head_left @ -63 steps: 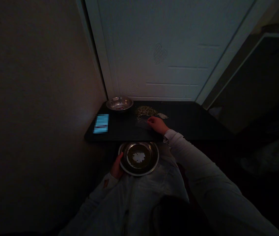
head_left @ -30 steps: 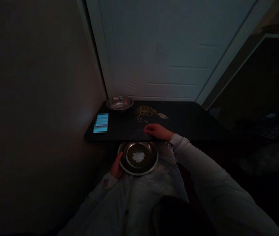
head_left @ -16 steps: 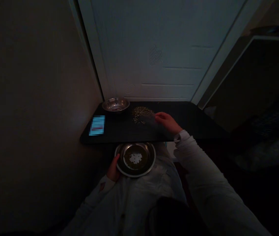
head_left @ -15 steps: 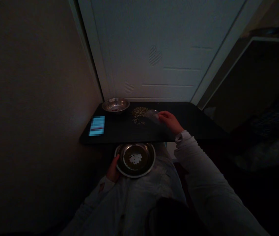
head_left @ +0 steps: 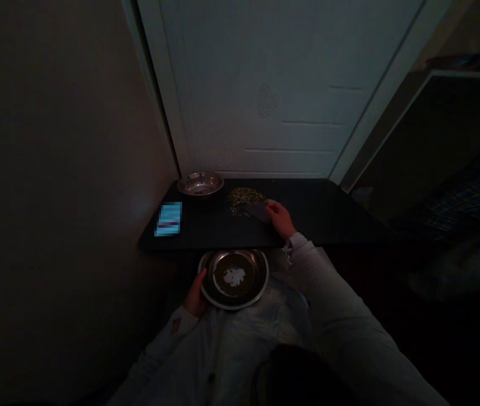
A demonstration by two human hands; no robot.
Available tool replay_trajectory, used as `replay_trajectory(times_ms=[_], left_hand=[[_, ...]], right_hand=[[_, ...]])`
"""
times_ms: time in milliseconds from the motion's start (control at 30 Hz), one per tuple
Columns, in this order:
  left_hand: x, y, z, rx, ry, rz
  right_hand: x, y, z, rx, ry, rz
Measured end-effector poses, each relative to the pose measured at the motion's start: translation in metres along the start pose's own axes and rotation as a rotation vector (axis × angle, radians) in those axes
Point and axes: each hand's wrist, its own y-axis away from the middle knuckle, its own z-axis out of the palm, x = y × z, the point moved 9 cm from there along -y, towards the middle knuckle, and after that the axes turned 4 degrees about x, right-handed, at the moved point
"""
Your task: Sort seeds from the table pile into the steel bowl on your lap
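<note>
My left hand (head_left: 195,295) grips the left rim of a round metal bowl (head_left: 260,266) held over my lap, just below the table's front edge. Small dark grains ring its bottom, with a pale patch bare in the middle. Above the black table (head_left: 324,223), my right hand (head_left: 281,219) pinches a thin, flat, dull sheet (head_left: 257,211), perhaps a plastic scraper or card. The sheet's far end lies against the near side of a scattered patch of small yellowish and dark grains (head_left: 244,195). Dim light hides the grains' exact kind.
A second metal bowl (head_left: 186,185) stands at the table's back left, by the wall. In front of it lies a blurred light-blue item (head_left: 169,219). A white door (head_left: 303,73) with embossed hearts rises behind the table. Dark patterned cloth (head_left: 463,192) shows on the right.
My right hand has come nearer and slightly left with the sheet, which has turned darker and tilted. The grain patch now shows wider to the right. The left hand keeps its hold on the bowl.
</note>
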Motion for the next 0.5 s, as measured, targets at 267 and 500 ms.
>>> replay_trajectory(times_ms=[267,500], left_hand=[[0.0,0.004,0.002,0.008,-0.016,-0.016],[0.0,0.006,0.003,0.032,-0.005,-0.013]], right_hand=[[-0.005,0.005,0.008,0.004,0.096,0.007],[-0.008,0.008,0.013,-0.031,0.184,-0.028]])
